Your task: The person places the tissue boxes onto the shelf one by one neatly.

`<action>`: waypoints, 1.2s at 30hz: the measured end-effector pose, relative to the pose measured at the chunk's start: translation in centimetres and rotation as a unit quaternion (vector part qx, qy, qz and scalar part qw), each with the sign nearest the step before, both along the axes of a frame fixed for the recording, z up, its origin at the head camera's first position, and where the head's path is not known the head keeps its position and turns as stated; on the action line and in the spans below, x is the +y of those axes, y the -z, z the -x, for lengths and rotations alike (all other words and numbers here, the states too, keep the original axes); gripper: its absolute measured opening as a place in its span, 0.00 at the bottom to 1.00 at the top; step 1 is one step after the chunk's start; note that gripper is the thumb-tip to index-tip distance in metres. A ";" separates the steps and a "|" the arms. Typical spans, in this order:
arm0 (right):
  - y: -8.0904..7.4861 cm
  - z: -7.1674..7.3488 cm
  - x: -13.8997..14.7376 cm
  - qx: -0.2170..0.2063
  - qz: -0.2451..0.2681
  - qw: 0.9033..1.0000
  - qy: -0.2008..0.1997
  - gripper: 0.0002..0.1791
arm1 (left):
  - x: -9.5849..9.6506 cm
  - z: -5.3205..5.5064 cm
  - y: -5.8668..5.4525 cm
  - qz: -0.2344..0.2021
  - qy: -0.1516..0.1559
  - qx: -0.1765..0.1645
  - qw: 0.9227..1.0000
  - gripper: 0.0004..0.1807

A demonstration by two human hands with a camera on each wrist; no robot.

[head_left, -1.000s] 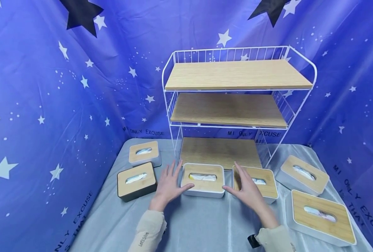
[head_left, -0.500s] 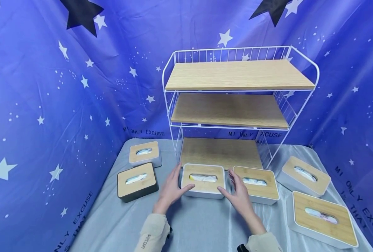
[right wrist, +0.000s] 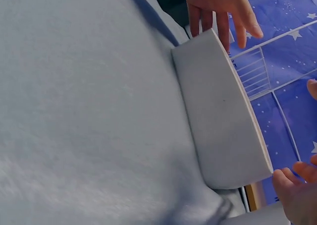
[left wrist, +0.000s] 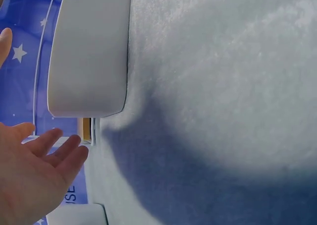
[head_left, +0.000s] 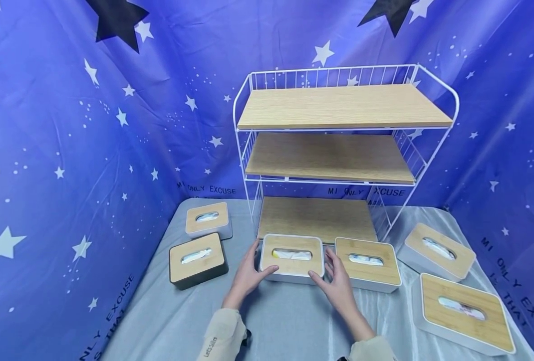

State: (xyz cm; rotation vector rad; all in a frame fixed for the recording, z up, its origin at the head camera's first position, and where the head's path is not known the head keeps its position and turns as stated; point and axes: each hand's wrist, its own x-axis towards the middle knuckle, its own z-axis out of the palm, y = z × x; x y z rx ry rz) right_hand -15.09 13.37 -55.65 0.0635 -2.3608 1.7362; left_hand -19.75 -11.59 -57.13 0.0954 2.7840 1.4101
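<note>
A light grey tissue box (head_left: 291,268) with a wooden lid and an oval slot stands in front of the shelf rack, tissue showing in the slot. My left hand (head_left: 249,276) is at its left side, fingers spread and thumb near the lid's front left corner. On the other side my right hand (head_left: 339,283) has its fingers between this box and a neighbouring tissue box (head_left: 375,273), its thumb at the front right corner. In the left wrist view, a gap separates the left hand (left wrist: 37,170) from the box (left wrist: 89,61). Contact at the right hand (right wrist: 304,195) is hard to tell.
Behind stands a white wire rack with three wooden shelves (head_left: 339,108). A dark tissue box (head_left: 190,268) and a grey one (head_left: 206,213) sit at left; two more tissue boxes (head_left: 470,316) sit at right. Star-printed blue cloth (head_left: 68,150) hangs around the table.
My right hand has moved left, from over the neighbouring box to the right side of the middle box. The left hand has moved slightly down and right. The boxes stay put.
</note>
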 end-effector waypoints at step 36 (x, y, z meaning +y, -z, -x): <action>3.2 -0.6 -2.1 -0.048 -0.079 0.993 0.073 0.34 | -0.1 -0.5 2.4 -0.133 0.018 -0.020 0.991 0.45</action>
